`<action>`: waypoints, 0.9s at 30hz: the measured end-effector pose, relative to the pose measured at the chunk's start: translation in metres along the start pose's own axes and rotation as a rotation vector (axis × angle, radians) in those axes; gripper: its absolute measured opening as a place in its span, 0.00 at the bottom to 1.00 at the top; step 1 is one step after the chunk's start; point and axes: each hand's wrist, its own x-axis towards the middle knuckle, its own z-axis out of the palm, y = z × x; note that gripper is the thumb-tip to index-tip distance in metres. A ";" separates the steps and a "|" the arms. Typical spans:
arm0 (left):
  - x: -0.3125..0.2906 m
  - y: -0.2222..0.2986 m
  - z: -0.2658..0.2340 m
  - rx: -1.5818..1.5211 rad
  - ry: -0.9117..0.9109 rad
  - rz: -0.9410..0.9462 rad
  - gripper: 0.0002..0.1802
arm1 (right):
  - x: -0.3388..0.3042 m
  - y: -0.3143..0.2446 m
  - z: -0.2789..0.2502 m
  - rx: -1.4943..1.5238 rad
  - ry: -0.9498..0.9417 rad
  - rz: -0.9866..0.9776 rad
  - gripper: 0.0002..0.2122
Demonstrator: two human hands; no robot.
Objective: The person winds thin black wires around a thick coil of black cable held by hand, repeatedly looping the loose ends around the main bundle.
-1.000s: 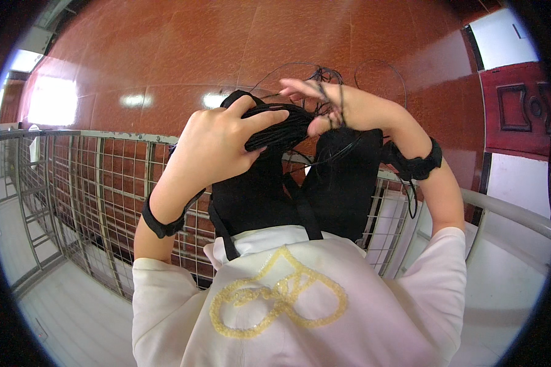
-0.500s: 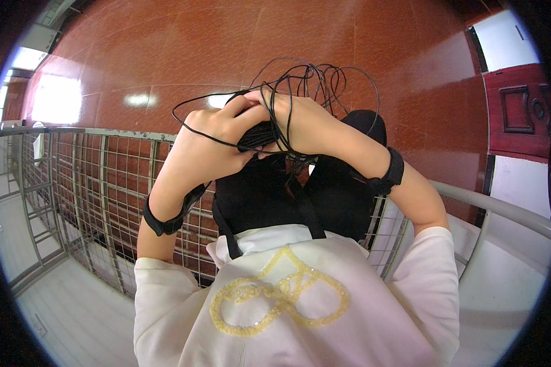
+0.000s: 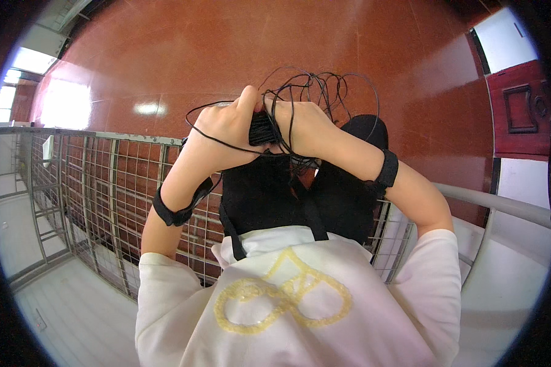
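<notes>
A dense bundle of thin black cord (image 3: 262,129) sits between my two hands, above my lap. My left hand (image 3: 221,131) is closed round its left side, thumb up along the bundle. On the other side my right hand (image 3: 303,127) grips the bundle with curled fingers, which are partly hidden. One loose strand loops out over the back of my left hand. More loose loops (image 3: 324,85) tangle beyond my right hand, and some strands hang below it.
Wire-mesh metal railing (image 3: 95,196) runs along my left, with a grey rail (image 3: 496,208) at right. Reddish-brown glossy tiles (image 3: 220,43) cover the floor ahead. A dark red panelled door (image 3: 519,110) stands far right. My black-clad legs (image 3: 269,196) lie under the hands.
The fingers of my left hand have drawn back from over the bundle, showing more of its wound cord. Both hands still hold it, and the loose loops have shifted slightly.
</notes>
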 end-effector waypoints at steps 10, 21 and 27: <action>-0.002 0.006 0.006 0.019 0.081 0.067 0.32 | -0.005 0.007 0.009 -0.011 0.021 -0.016 0.15; -0.066 0.000 -0.025 -0.061 0.017 0.072 0.45 | -0.005 0.005 0.000 0.008 -0.050 0.056 0.21; -0.066 -0.013 -0.037 -0.087 0.486 -0.040 0.18 | -0.002 0.004 0.002 0.012 -0.041 0.016 0.21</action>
